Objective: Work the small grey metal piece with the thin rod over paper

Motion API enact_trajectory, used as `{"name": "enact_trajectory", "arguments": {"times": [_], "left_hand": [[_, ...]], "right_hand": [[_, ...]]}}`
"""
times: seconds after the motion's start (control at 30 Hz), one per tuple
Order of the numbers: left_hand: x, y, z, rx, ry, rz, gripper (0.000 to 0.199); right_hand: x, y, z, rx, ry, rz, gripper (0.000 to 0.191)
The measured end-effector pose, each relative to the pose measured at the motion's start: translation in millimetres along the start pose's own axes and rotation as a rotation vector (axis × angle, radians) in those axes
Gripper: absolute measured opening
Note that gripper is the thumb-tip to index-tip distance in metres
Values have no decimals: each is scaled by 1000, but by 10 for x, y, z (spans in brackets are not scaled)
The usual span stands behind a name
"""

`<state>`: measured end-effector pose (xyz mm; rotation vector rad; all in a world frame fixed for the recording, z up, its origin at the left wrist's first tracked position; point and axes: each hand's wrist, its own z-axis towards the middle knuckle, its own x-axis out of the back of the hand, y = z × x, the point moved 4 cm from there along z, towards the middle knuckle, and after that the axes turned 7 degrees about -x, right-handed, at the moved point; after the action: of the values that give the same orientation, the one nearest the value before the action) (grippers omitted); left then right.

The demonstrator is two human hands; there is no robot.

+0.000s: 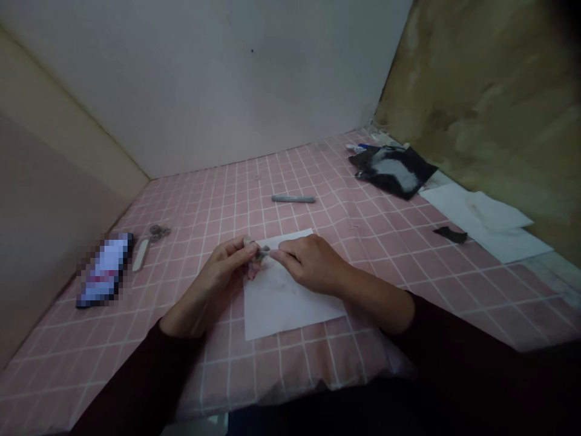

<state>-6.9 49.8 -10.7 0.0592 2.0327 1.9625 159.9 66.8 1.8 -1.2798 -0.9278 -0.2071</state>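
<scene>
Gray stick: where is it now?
In the head view, the gray stick lies near center on the checked cloth, just beyond the nearest white paper.

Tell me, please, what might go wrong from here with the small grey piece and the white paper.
The small grey piece could slip, since the left hand seems to pinch it only lightly, with the right hand close against it. The white paper might slide or crease: it appears loose on the tablecloth, and the right hand reaches over it.
</scene>
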Motion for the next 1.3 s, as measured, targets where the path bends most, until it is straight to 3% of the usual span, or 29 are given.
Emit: {"name": "enact_trajectory", "arguments": {"times": [0.17,0.4,0.6,0.83,1.07,1.3], "left_hand": [[-7,-20,-12,8,33,-36,11],[16,-1,28,-79,-8,-14,26],[30,-17,19,-91,14,57,21],[26,0,-6,-115,62,57,24],[26,22,27,-147,-59,-62,21],[48,-28,37,-125,-28,-39,20]], "right_hand": [[-39,21,13,-71,-96,53,41],[-19,69,37,-154,-129,228,45],[-91,93,44,-199,-224,354,47],[-94,73,36,-200,-226,402,48],[-183,54,-48,-271,-492,820,41],[-188,18,-69,-281,-575,951,28]]}}
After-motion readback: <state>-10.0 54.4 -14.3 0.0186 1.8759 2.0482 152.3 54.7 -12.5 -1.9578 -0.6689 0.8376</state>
